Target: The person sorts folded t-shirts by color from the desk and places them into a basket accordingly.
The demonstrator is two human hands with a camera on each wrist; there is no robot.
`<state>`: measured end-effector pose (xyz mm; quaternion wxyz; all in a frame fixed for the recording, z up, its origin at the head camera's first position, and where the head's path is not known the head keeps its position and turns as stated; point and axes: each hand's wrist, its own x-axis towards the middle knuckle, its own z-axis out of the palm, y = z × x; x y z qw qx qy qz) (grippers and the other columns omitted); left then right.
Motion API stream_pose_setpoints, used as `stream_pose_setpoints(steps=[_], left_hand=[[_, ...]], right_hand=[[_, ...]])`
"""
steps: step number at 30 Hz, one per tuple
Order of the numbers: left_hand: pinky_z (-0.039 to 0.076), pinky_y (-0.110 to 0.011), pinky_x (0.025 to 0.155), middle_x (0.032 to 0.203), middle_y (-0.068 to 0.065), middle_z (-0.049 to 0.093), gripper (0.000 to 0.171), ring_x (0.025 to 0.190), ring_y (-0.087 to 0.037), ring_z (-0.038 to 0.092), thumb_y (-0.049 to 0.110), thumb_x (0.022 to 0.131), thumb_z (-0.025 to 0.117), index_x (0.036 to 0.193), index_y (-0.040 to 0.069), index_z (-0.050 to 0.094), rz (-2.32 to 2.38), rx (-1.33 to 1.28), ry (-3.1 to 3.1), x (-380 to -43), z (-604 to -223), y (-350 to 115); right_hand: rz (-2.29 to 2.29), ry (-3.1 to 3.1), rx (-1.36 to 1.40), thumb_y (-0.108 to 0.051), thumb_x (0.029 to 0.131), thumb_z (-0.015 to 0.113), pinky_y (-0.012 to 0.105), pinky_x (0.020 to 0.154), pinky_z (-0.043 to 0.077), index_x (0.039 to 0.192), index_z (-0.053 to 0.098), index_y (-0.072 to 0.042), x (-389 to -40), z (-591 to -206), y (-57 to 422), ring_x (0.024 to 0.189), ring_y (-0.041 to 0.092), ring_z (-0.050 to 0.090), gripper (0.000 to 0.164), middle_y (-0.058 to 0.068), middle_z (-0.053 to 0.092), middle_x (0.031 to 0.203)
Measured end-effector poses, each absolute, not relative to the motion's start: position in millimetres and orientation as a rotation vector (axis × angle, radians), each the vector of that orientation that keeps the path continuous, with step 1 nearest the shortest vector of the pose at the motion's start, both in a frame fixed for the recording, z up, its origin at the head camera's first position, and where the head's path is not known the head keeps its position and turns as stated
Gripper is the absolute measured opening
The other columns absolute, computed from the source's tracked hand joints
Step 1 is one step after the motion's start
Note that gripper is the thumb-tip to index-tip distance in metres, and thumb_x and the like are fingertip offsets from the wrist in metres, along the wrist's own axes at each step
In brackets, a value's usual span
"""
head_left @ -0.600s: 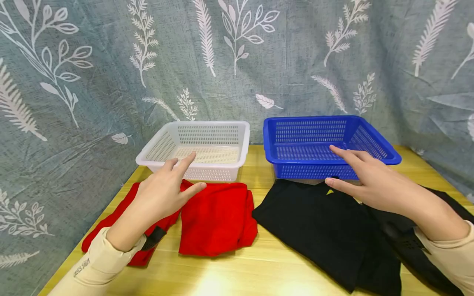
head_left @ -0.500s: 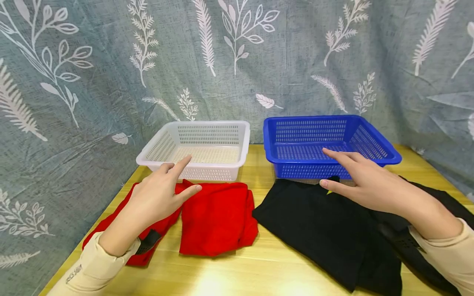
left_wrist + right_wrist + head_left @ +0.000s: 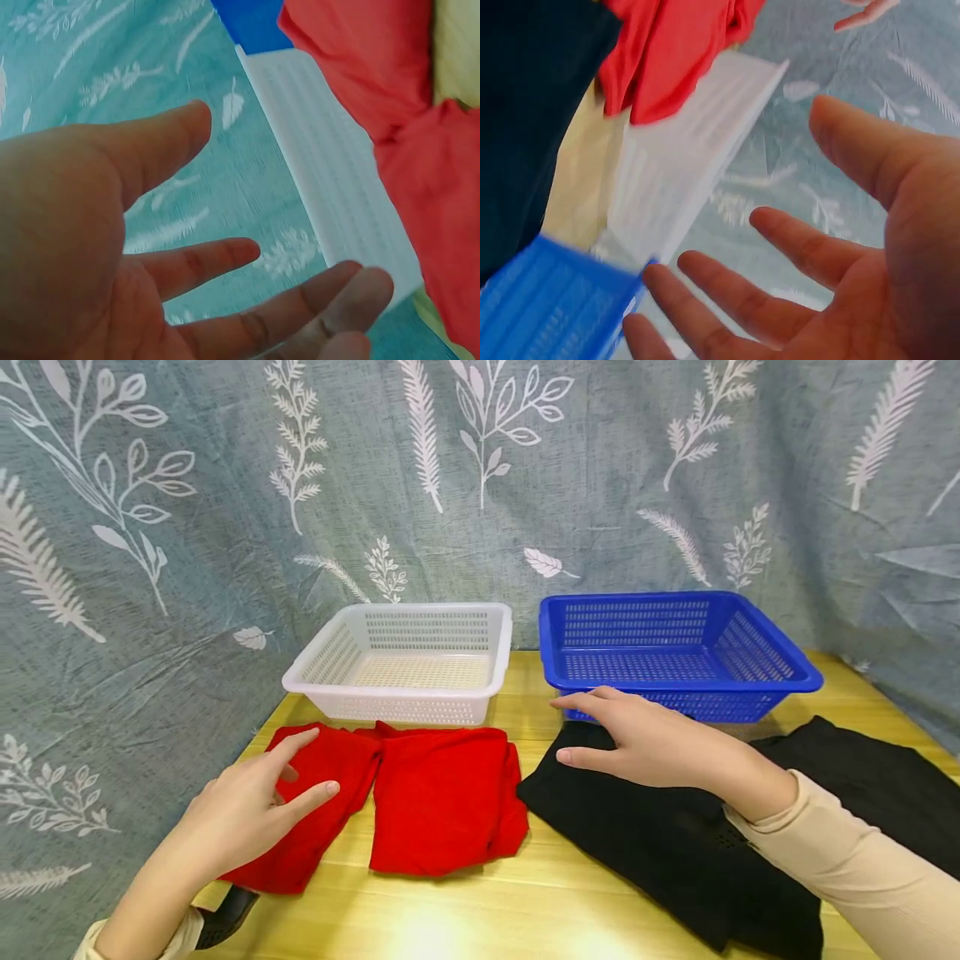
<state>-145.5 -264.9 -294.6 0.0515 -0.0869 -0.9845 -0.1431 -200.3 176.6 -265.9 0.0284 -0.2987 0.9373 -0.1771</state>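
Red cloth, folded in places, lies on the left half of the table, with a second part spreading left under my left hand. That hand hovers with fingers spread and thumb apart, holding nothing; the left wrist view shows its bare palm side. On the right lies black cloth, partly hidden by my right hand and sleeve. The right hand is held above it, fingers extended and holding nothing. Behind the red cloth stands a white plastic basket; a blue plastic basket stands behind the black cloth. Nothing shows inside either basket.
The wooden table runs back to a grey-green curtain with white leaf prints, which also hangs along the left side. The two baskets stand side by side with a narrow gap between them.
My left hand has moved left and down, away from the white basket's front. My right hand has shifted left and slightly down, off the blue basket's inside. The cloths and baskets keep their places.
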Motion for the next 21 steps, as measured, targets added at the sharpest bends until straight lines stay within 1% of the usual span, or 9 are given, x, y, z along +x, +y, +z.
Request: stream_pose_setpoints(steps=[2, 5, 7, 10, 13, 16, 18, 20, 21], left_hand=[[0.054, -0.046, 0.071, 0.111, -0.007, 0.075, 0.085, 0.083, -0.016, 0.066, 0.064, 0.099, 0.068, 0.163, 0.014, 0.043, -0.446, -0.222, -3.027, -140, -297, -273], [0.051, -0.040, 0.071, 0.107, -0.002, 0.075, 0.087, 0.077, -0.013, 0.063, 0.065, 0.100, 0.066, 0.166, 0.015, 0.038, -0.488, -0.157, -3.078, -133, -302, -285], [0.050, -0.037, 0.072, 0.105, 0.001, 0.074, 0.088, 0.078, -0.013, 0.062, 0.064, 0.101, 0.064, 0.168, 0.014, 0.035, -0.520, -0.114, -3.117, -128, -305, -293], [0.048, -0.036, 0.073, 0.101, 0.004, 0.074, 0.088, 0.078, -0.014, 0.061, 0.063, 0.103, 0.062, 0.168, 0.013, 0.033, -0.534, -0.071, -3.150, -124, -312, -304], [0.049, -0.037, 0.074, 0.100, 0.005, 0.074, 0.087, 0.083, -0.015, 0.062, 0.062, 0.104, 0.062, 0.168, 0.012, 0.033, -0.534, -0.048, -3.168, -120, -317, -313], [0.050, -0.036, 0.074, 0.100, 0.004, 0.074, 0.086, 0.084, -0.015, 0.064, 0.060, 0.105, 0.062, 0.168, 0.009, 0.032, -0.571, -0.011, -3.193, -116, -321, -320], [0.050, -0.035, 0.072, 0.101, 0.004, 0.075, 0.086, 0.081, -0.015, 0.066, 0.058, 0.106, 0.061, 0.168, 0.008, 0.030, -0.628, 0.023, -3.217, -113, -323, -323], [0.049, -0.034, 0.072, 0.100, 0.004, 0.076, 0.086, 0.077, -0.014, 0.066, 0.058, 0.106, 0.060, 0.168, 0.007, 0.028, -0.668, 0.066, -3.237, -111, -326, -325], [0.050, -0.034, 0.072, 0.100, 0.004, 0.076, 0.086, 0.075, -0.013, 0.067, 0.058, 0.106, 0.060, 0.168, 0.007, 0.028, -0.679, 0.090, -3.247, -110, -327, -325]], right_hand=[[-0.552, 2.864, -0.958, -0.054, 0.105, 0.065, 0.061, 0.110, 0.051, 0.160, 0.051, -0.016, -203, -267, 164, 0.137, 0.039, 0.061, 0.068, 0.017, 0.059, 0.154], [-0.557, 2.810, -1.009, -0.048, 0.106, 0.066, 0.056, 0.108, 0.054, 0.159, 0.053, -0.015, -210, -270, 145, 0.130, 0.033, 0.066, 0.064, 0.014, 0.061, 0.151], [-0.577, 2.766, -1.034, -0.045, 0.106, 0.067, 0.050, 0.105, 0.057, 0.158, 0.054, -0.016, -215, -273, 132, 0.127, 0.031, 0.068, 0.062, 0.014, 0.062, 0.151], [-0.609, 2.697, -1.060, -0.042, 0.105, 0.069, 0.038, 0.093, 0.060, 0.157, 0.055, -0.015, -221, -275, 114, 0.105, 0.019, 0.072, 0.061, 0.016, 0.063, 0.149], [-0.635, 2.636, -1.087, -0.041, 0.105, 0.070, 0.037, 0.096, 0.059, 0.157, 0.054, -0.015, -226, -276, 96, 0.095, 0.015, 0.071, 0.061, 0.018, 0.062, 0.151], [-0.647, 2.588, -1.113, -0.040, 0.105, 0.069, 0.042, 0.104, 0.056, 0.157, 0.054, -0.014, -231, -278, 79, 0.101, 0.018, 0.070, 0.060, 0.016, 0.063, 0.151], [-0.657, 2.557, -1.129, -0.039, 0.105, 0.068, 0.045, 0.109, 0.054, 0.157, 0.054, -0.015, -235, -281, 67, 0.112, 0.024, 0.070, 0.059, 0.016, 0.063, 0.151], [-0.678, 2.515, -1.139, -0.039, 0.106, 0.068, 0.045, 0.111, 0.052, 0.157, 0.055, -0.016, -240, -283, 57, 0.126, 0.029, 0.067, 0.058, 0.015, 0.062, 0.152], [-0.689, 2.494, -1.143, -0.038, 0.106, 0.068, 0.044, 0.111, 0.052, 0.157, 0.055, -0.016, -242, -285, 52, 0.127, 0.029, 0.067, 0.057, 0.016, 0.062, 0.152]])
